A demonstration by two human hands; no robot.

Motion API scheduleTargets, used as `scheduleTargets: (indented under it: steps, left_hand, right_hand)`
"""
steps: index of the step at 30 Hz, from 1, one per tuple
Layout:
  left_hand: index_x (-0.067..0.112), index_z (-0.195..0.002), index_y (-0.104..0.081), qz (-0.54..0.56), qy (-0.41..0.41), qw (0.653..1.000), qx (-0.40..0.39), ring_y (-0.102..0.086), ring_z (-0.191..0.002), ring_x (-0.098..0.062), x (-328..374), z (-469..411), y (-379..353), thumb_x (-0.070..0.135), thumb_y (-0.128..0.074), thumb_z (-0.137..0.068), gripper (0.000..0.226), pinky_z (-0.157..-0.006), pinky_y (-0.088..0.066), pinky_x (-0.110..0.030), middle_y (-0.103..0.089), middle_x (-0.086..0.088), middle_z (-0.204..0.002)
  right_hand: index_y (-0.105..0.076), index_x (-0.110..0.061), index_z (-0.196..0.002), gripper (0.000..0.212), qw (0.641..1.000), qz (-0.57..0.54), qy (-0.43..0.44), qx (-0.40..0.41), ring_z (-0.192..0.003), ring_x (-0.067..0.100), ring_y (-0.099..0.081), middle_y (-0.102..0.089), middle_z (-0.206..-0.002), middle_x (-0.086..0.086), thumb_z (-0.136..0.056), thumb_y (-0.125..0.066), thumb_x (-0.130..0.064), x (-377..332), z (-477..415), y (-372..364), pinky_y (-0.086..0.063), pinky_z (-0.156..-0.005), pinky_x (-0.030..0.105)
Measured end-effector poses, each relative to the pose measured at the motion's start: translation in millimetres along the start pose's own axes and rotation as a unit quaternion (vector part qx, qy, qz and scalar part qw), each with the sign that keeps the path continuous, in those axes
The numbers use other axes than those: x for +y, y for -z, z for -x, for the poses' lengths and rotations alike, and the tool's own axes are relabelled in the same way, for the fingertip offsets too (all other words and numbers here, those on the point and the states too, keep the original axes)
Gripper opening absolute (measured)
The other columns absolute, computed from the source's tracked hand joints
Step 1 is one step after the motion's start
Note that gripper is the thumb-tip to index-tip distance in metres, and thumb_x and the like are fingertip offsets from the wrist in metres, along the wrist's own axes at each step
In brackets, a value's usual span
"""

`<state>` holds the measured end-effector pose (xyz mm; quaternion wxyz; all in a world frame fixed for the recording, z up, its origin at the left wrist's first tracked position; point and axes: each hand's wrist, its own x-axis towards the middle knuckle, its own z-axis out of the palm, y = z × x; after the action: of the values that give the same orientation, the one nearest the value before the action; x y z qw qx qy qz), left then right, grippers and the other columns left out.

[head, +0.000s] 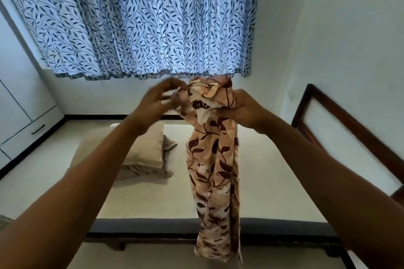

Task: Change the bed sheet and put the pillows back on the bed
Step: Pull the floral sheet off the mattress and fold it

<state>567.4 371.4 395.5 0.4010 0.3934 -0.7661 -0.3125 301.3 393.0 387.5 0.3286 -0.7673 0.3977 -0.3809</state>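
Head: L grip [159, 102] & R grip [244, 107] hold floral sheet [212, 159] over mattress [273, 181], curtain [131, 17] behind.

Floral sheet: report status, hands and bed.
Right hand grips floral sheet, bunched, hanging over mattress. Left hand at its top, blurred, grip unclear. Pillows lie on mattress, in the spread's way.

1. The bare left forearm [87, 181] and bare right forearm [317, 170] reach up and forward, with the hands close together.
2. The right hand [242, 108] grips the bunched top of a peach, brown-leaf-printed fabric sheet [213, 159].
3. The left hand [160, 99] is blurred, its fingers curled at the sheet's edge; whether it grips is unclear.
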Motion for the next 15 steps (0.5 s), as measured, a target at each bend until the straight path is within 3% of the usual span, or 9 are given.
scheduleTargets:
  steps: [2,4,5,7,10,12,15]
  left_hand:
    - [0.036,-0.143,-0.050,-0.140,0.022,0.985,-0.099,-0.038,-0.140,-0.019,-28.9,5.9,1.0,0.065,-0.077,-0.070,0.083,-0.110,-0.038,-0.042,-0.039,0.004,-0.156]
    - [0.044,-0.136,-0.057,-0.204,0.007,0.970,-0.130,-0.034,-0.145,-0.020,-46.8,10.5,-1.0,0.066,-0.085,-0.065,0.080,-0.115,-0.036,-0.050,-0.035,0.010,-0.159]
    - [0.042,-0.126,-0.065,-0.199,0.000,0.971,-0.130,-0.045,-0.138,-0.019,-47.6,13.5,-0.7,0.059,-0.088,-0.066,0.066,-0.111,-0.042,-0.047,-0.049,0.012,-0.150]
    - [0.027,-0.099,-0.077,-0.193,0.011,0.976,-0.102,-0.069,-0.104,-0.017,-39.1,21.2,9.5,0.036,-0.089,-0.073,0.031,-0.093,-0.056,-0.041,-0.073,0.009,-0.106]
    - [0.009,-0.073,-0.071,-0.250,-0.011,0.967,-0.042,-0.061,-0.061,-0.016,-19.5,27.8,43.3,0.022,-0.090,-0.071,0.023,-0.063,-0.051,-0.030,-0.066,-0.001,-0.065]
    - [0.007,-0.069,-0.068,-0.254,-0.029,0.967,0.003,-0.061,-0.061,-0.025,-3.8,31.6,62.4,0.010,-0.090,-0.067,0.022,-0.061,-0.049,-0.032,-0.064,-0.007,-0.063]
    - [0.022,-0.063,-0.063,-0.266,-0.079,0.961,-0.018,-0.064,-0.067,-0.028,22.3,48.8,62.8,0.010,-0.089,-0.063,0.028,-0.069,-0.056,-0.043,-0.066,-0.007,-0.066]
  right_hand:
    - [-0.071,0.000,-0.118,0.027,1.000,0.009,0.002,-0.026,-0.105,0.027,-0.071,-0.075,-0.110,0.012,-0.090,-0.072,-0.003,-12.2,2.2,-2.2,-0.057,-0.096,0.040]
    - [-0.068,0.006,-0.118,0.027,0.998,0.017,-0.002,-0.068,-0.107,0.035,-0.069,-0.073,-0.113,0.021,-0.092,-0.070,-0.001,-24.7,4.7,-2.9,-0.056,-0.098,0.045]
    - [-0.066,0.008,-0.119,0.027,0.996,0.014,-0.005,-0.087,-0.108,0.040,-0.068,-0.071,-0.114,0.025,-0.093,-0.069,0.000,-31.4,6.2,-2.4,-0.056,-0.098,0.047]
    - [-0.065,0.010,-0.117,0.028,0.995,0.011,-0.015,-0.093,-0.109,0.046,-0.065,-0.068,-0.114,0.031,-0.093,-0.069,-0.003,-45.3,12.0,-3.0,-0.055,-0.098,0.050]
    - [-0.071,0.006,-0.111,0.026,0.995,0.052,-0.082,-0.035,-0.102,0.036,-0.070,-0.072,-0.109,0.025,-0.089,-0.074,-0.009,-45.1,24.3,3.3,-0.056,-0.094,0.042]
    - [-0.075,0.003,-0.104,0.021,0.977,0.161,-0.140,0.009,-0.093,0.026,-0.069,-0.073,-0.100,0.015,-0.087,-0.077,-0.011,-38.1,39.0,6.7,-0.054,-0.087,0.040]
    - [-0.073,0.001,-0.091,0.030,0.931,0.294,-0.198,0.092,-0.082,0.027,-0.065,-0.069,-0.089,0.016,-0.081,-0.078,-0.027,-33.6,60.2,-0.8,-0.051,-0.071,0.037]
